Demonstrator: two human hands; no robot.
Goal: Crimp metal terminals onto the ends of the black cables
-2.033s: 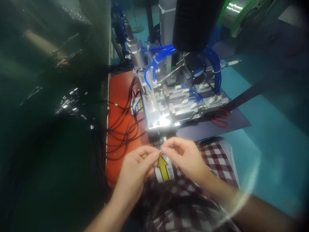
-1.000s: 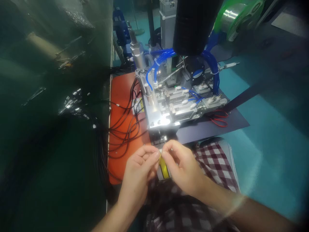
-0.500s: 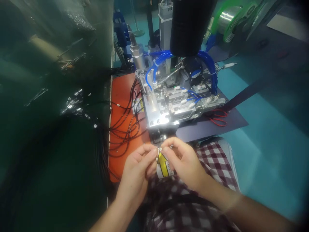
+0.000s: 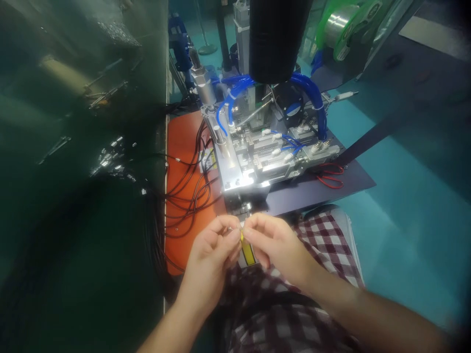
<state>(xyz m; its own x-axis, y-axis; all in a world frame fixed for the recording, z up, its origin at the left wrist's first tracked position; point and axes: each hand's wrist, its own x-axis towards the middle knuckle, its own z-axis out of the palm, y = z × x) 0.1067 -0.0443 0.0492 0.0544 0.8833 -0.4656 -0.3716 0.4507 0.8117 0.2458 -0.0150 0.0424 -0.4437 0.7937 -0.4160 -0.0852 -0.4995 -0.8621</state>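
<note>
My left hand (image 4: 211, 255) and my right hand (image 4: 277, 245) meet fingertip to fingertip in front of a metal machine (image 4: 257, 157). Each is pinched closed, and what lies between the fingertips is too small to make out. Beneath and between them shows a white label with a yellow arrow (image 4: 249, 252), partly covered by the fingers. Just beyond the fingertips is a small dark and metal fixture (image 4: 243, 210) at the machine's near end.
Black cables (image 4: 191, 196) with small metal ends lie across an orange mat (image 4: 180, 142) and the dark green table on the left. Blue air tubes (image 4: 318, 103) arch over the machine. A black cylinder (image 4: 277, 39) hangs above; a green wire spool (image 4: 340, 29) stands back right.
My right hand's fingertips have closed in against my left hand's, covering more of the yellow arrow. The whole view has shifted slightly.
</note>
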